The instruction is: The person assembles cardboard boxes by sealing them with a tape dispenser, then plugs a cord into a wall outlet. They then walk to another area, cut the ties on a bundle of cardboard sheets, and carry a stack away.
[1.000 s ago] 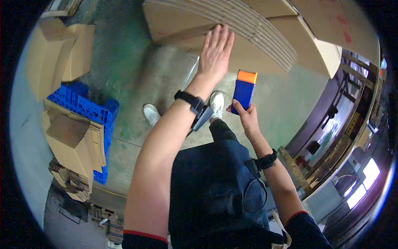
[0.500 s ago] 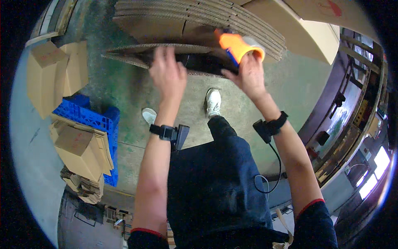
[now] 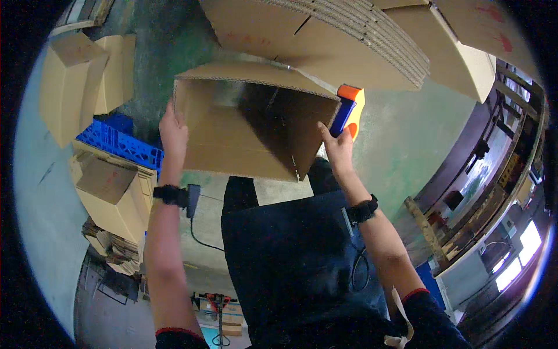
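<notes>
A brown cardboard box (image 3: 235,154) is opened into a square sleeve in front of my body, and I look down into it. My left hand (image 3: 173,136) grips its left wall, the fingers partly hidden behind the board. At the right wall, my right hand (image 3: 339,152) is closed around an orange-and-blue tape dispenser (image 3: 352,110). The thumb of that hand presses against the box's right edge. The tape dispenser lies along the outside of the box, and the fingers on it are mostly hidden.
Beyond the box leans a stack of flattened cardboard boxes (image 3: 325,43). A larger carton (image 3: 442,46) stands at the far right. To the left are more boxes (image 3: 72,87), a blue plastic pallet (image 3: 122,142) and stacked cardboard (image 3: 110,192). A wooden-framed rack (image 3: 494,168) runs along the right side.
The flat cardboard has been pulled nearer and spread into an open box. My left hand has moved left and down onto its wall; my right hand has come down with the tape dispenser.
</notes>
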Tool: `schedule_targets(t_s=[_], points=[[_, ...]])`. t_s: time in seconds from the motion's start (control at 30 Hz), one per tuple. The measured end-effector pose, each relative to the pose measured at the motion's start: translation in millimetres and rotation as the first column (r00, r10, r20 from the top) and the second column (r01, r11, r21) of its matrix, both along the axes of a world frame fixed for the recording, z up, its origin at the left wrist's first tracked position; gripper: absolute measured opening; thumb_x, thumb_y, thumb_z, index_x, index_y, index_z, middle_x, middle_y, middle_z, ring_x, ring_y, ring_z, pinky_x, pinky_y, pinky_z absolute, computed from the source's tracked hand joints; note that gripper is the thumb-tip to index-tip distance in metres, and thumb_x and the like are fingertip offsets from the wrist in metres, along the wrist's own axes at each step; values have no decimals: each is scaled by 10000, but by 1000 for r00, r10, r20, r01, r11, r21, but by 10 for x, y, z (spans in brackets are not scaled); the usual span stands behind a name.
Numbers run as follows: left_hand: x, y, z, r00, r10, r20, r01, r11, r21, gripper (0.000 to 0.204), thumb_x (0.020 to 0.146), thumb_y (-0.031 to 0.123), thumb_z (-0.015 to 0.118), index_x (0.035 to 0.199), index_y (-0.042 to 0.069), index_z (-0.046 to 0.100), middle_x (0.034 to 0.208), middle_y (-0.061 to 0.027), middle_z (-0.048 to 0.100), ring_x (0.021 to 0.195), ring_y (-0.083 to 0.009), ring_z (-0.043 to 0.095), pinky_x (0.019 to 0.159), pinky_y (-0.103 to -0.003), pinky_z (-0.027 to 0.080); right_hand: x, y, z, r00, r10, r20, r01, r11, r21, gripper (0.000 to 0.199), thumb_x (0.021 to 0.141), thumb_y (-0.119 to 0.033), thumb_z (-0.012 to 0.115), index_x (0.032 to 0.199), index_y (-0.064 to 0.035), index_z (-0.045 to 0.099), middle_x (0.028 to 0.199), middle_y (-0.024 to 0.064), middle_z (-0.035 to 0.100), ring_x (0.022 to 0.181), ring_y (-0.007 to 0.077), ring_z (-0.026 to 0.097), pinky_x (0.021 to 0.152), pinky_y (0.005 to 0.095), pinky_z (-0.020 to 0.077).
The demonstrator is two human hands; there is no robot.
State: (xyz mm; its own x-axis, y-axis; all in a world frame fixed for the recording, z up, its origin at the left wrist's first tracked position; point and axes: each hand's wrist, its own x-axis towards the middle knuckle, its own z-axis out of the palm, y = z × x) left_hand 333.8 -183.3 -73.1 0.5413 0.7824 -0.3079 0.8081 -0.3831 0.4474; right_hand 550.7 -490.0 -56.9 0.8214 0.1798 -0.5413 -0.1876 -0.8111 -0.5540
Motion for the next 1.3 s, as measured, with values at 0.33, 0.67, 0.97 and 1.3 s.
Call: schedule_targets(t_s=[0.33,0.67,0.97,1.3], points=[[924,-1015,-246,900,-35,-434,91,990,108,853,760,167,650,1432,-11,156,1489,-270,90,1360,-487,88,1073,-595,164,234,-254,412,305,846,438,-943,332,16,372,698,-115,669,1047,-57,554,1007,130,605,970,320,576,906,477,378],[-320,-958,108,859,-492,-142,470,867,-163,688,855,376,572,1390,25,322,1433,-176,328,1355,-365,238,1075,-585,175,-324,986,-748,242,922,301,-900,330,-286,147,775,-113,520,910,-56,504,767,122,620,787,258,617,803,369,414],[-159,-746,276,790,-564,-241,595,801,74,850,709,386,714,1392,55,331,1381,-162,394,1348,-345,256,1099,-528,183,137,1224,138,214,835,507,-976,198,87,424,803,-320,672,1045,-5,524,913,183,593,884,359,567,789,432,440],[261,-946,-395,877,422,-229,-432,902,8,1329,529,468,837,1441,-10,-4,1445,-377,30,1381,-451,36,1122,-504,97,435,1222,-80,543,722,429,-824,555,111,405,829,-317,646,1096,-30,545,1009,189,592,977,356,552,861,446,423]])
